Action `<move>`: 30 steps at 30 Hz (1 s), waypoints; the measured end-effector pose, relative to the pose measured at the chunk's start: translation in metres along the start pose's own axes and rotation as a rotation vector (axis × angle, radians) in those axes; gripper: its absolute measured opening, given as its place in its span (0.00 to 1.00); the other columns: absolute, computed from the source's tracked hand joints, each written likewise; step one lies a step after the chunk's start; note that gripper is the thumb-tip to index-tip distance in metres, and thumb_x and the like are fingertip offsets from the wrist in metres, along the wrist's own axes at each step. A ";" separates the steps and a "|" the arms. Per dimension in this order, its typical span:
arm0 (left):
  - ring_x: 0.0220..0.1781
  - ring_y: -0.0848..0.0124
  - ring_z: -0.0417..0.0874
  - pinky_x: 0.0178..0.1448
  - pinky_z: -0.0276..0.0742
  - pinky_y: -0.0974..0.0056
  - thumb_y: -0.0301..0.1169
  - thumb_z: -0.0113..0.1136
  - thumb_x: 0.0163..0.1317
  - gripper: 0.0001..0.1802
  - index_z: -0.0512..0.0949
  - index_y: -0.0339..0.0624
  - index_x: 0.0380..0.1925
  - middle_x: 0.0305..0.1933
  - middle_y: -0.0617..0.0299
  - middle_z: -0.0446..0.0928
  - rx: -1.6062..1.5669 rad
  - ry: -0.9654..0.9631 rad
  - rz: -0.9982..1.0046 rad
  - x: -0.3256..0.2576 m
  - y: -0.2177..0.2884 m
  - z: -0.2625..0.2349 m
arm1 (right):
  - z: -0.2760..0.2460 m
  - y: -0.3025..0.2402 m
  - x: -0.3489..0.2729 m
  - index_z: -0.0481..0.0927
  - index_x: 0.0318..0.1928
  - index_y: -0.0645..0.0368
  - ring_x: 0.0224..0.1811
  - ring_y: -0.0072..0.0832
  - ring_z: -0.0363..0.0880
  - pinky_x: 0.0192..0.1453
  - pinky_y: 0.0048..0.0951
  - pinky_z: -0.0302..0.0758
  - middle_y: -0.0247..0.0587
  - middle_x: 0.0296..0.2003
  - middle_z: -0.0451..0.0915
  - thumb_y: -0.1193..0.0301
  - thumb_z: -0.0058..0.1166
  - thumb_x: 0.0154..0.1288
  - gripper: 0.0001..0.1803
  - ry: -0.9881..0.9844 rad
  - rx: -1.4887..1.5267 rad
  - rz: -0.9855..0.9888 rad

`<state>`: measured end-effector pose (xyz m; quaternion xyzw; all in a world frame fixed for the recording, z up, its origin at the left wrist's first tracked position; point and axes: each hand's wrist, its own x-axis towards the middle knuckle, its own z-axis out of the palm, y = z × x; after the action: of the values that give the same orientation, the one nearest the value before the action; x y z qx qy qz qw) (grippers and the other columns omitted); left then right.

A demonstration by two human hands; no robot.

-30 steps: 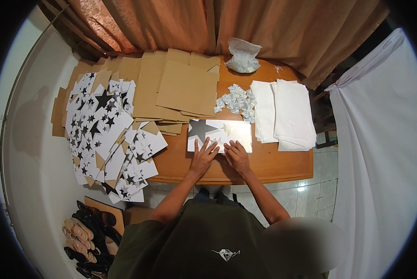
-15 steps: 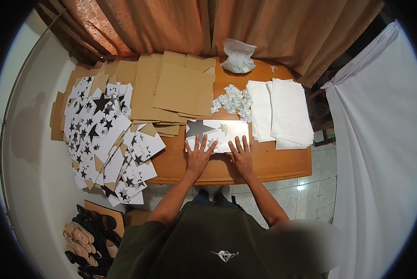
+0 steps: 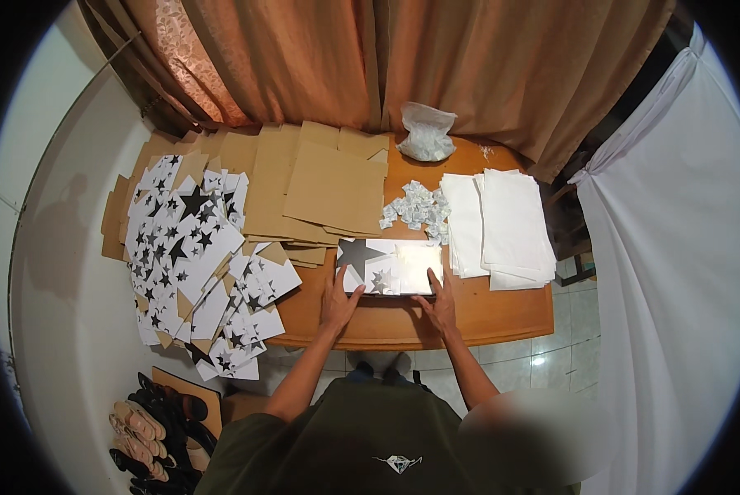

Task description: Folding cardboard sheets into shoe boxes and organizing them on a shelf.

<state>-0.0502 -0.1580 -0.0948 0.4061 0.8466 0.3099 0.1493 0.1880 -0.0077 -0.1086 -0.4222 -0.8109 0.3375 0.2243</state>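
A flat rectangular white box (image 3: 380,268) printed with black and grey stars is at the near middle of the wooden table, a bright glare on its right half. My left hand (image 3: 339,301) grips its left end, the thumb at the near edge and the other fingers along the side. At the right end, my right hand (image 3: 438,307) holds it with the fingers on the side and top, thumb by the near edge. The box's dark near side shows between the two hands. Its underside is hidden.
Folded star-printed boxes (image 3: 192,247) are heaped at the left, beside stacked brown cardboard sheets (image 3: 334,186). Beyond the box lie small silvery-white packets (image 3: 419,205) and a clear plastic bag (image 3: 427,136). White paper sheets (image 3: 516,223) lie at right; shoes (image 3: 151,429) stand lower left.
Both hands have gone from lying spread flat on the box's top to gripping its two ends. The whole view has shifted, so the table sits lower in the picture.
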 end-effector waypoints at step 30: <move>0.60 0.55 0.74 0.46 0.83 0.52 0.50 0.76 0.58 0.51 0.53 0.42 0.70 0.70 0.43 0.63 -0.929 -0.201 -0.776 -0.027 0.062 0.073 | -0.014 0.064 0.043 0.69 0.70 0.61 0.67 0.38 0.69 0.72 0.36 0.64 0.50 0.67 0.69 0.62 0.58 0.73 0.31 -0.107 0.455 0.207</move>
<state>0.0402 -0.1203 -0.1102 -0.0121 0.6908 0.5298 0.4920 0.2082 0.0595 -0.1425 -0.4230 -0.6773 0.5544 0.2345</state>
